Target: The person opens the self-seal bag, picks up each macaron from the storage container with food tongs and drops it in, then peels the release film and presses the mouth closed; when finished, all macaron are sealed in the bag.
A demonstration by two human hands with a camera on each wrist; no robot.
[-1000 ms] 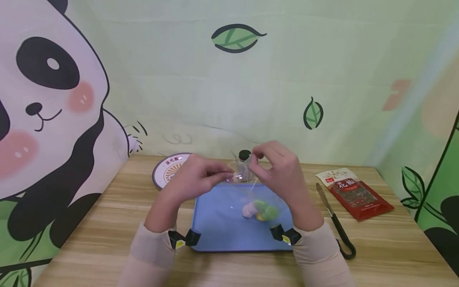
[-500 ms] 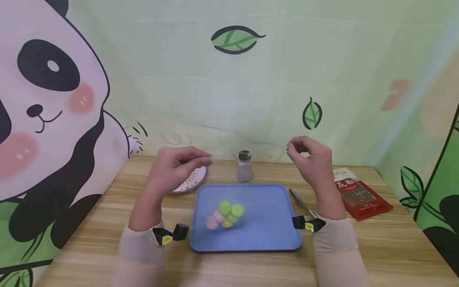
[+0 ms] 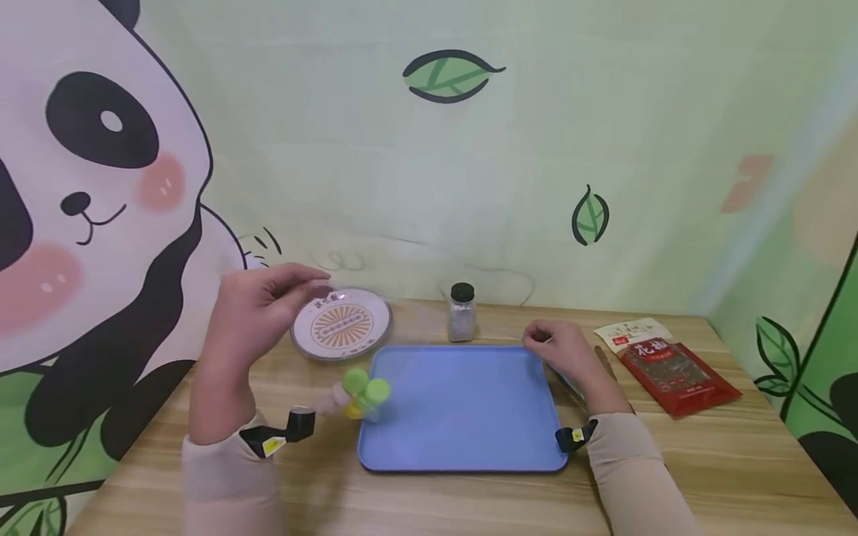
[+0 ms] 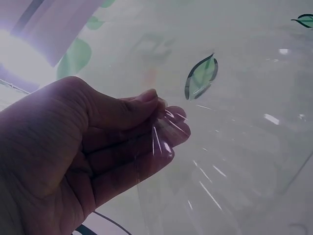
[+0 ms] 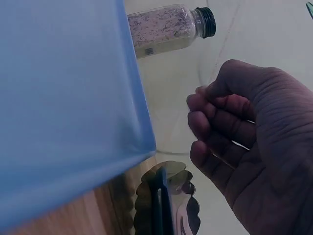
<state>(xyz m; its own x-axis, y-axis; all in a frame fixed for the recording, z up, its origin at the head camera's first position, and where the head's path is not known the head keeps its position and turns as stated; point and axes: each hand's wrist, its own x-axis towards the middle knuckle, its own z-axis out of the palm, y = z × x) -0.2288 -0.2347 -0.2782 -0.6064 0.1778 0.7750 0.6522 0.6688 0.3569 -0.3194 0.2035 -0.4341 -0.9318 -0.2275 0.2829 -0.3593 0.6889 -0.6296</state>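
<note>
My left hand point(image 3: 258, 313), raised left of the tray, pinches clear plastic film point(image 4: 168, 127) between thumb and fingers. In the left wrist view the film spreads rightward in shiny creases. My right hand point(image 3: 563, 350) is low at the far right corner of the blue tray point(image 3: 462, 417). Its thumb and index finger pinch a thin edge of the film, seen as a faint line in the right wrist view. A cluster of green, pink and yellow rounded pieces point(image 3: 362, 394) overlaps the tray's left edge in the head view.
Behind the tray stand a black-lidded glass jar point(image 3: 462, 316) of speckled granules and a patterned plate point(image 3: 342, 324). Metal tongs point(image 5: 166, 200) with scalloped tips lie under the right forearm. A red spice packet point(image 3: 677, 372) lies at the right, before the printed wall cloth.
From close together, the hands have moved apart, the left leftward and the right rightward, then down to the tray corner. The coloured cluster has shifted left across the tray with the left hand.
</note>
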